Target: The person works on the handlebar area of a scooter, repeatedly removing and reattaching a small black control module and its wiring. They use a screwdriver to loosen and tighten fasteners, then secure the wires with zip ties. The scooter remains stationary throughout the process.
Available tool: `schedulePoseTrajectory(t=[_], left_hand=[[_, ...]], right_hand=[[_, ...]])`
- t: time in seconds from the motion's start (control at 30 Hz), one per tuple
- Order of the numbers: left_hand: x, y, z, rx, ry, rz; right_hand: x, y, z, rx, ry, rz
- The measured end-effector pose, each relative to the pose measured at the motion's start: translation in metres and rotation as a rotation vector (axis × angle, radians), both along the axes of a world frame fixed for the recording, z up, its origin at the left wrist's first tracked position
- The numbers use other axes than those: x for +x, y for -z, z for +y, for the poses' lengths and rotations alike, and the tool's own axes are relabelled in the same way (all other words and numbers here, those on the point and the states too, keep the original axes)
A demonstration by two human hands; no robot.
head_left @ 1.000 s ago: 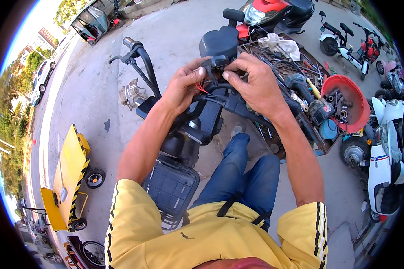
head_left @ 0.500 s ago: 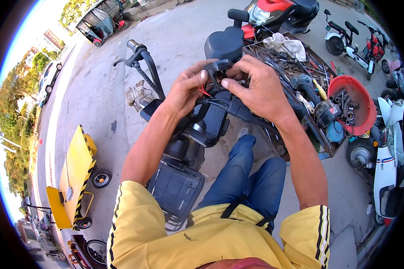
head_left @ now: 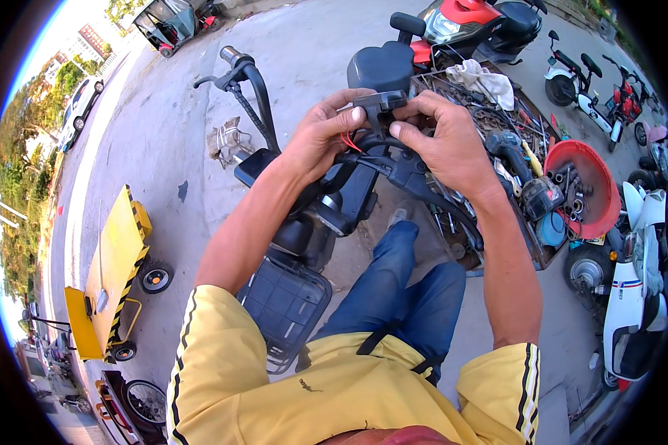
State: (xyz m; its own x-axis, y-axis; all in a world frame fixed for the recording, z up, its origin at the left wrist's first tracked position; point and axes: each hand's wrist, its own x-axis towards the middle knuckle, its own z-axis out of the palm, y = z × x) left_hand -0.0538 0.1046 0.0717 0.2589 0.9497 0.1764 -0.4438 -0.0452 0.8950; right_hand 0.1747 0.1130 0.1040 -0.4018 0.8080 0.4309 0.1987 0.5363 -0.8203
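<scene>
Since the earlier frame, the black part [head_left: 379,101] is turned flatter. Below the grip passes the dark handlebar [head_left: 405,173]; well to the right stands the red basin [head_left: 606,190]. The left hand [head_left: 323,133] pinches this part; whether the right hand [head_left: 451,141], beside it, also grips, I cannot tell. Red wires [head_left: 351,143] show just below.

- The view looks from head height, through the left of two side-by-side fisheye cameras, facing steeply downward.
- Left hand [head_left: 325,135] and right hand [head_left: 447,141] sit near the lens, above mid-frame.
- Farther off, beyond the right forearm [head_left: 511,274], runs the tool tray's [head_left: 531,243] right edge.
</scene>
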Motion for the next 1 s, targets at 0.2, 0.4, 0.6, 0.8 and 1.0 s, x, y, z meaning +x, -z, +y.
schedulePoseTrajectory(t=[0.2, 0.4, 0.6, 0.8, 1.0], left_hand=[[-0.004, 0.002, 0.001, 0.02, 0.007, 0.005], [-0.003, 0.003, 0.001, 0.029, 0.014, 0.013], [-0.002, 0.001, -0.001, 0.034, 0.016, 0.012], [-0.001, 0.004, 0.002, 0.045, 0.003, 0.009], [0.0, 0.001, 0.0, 0.046, 0.002, 0.021]], right_hand=[[-0.001, 0.008, 0.009, 0.004, -0.045, 0.042], [0.0, 0.006, 0.01, 0.029, -0.03, -0.001], [0.0, 0.005, 0.008, -0.039, -0.036, 0.022], [-0.001, 0.008, 0.009, -0.101, -0.047, 0.079], [-0.001, 0.009, 0.011, -0.076, -0.025, 0.046]])
